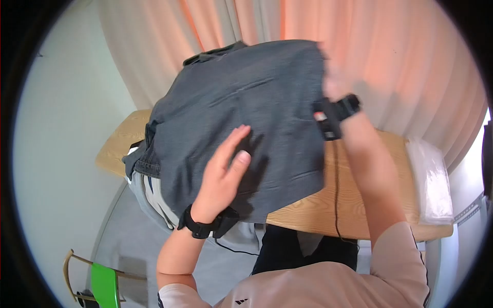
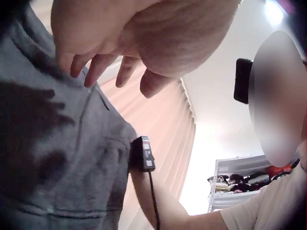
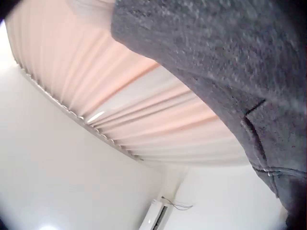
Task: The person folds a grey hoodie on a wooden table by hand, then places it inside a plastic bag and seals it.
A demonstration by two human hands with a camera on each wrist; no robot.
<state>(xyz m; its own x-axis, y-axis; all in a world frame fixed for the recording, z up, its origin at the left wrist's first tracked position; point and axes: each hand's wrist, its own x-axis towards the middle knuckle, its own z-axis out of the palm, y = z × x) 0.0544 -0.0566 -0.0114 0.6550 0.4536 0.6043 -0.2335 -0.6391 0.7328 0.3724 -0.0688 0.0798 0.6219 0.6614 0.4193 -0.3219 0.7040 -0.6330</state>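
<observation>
Grey garment (image 1: pixel 280 115): over the wooden table (image 1: pixel 303 211). Left hand (image 1: pixel 224 172): fingers straight, before the garment's face. Right hand (image 1: pixel 335 86): at its right edge, blurred; grip cannot be determined. Even edge tension should limit creasing

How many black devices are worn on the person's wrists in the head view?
2. The left wrist device sits near the lower edge of the grey garment; the right wrist device is at the garment's right edge. None seems hidden.
</observation>
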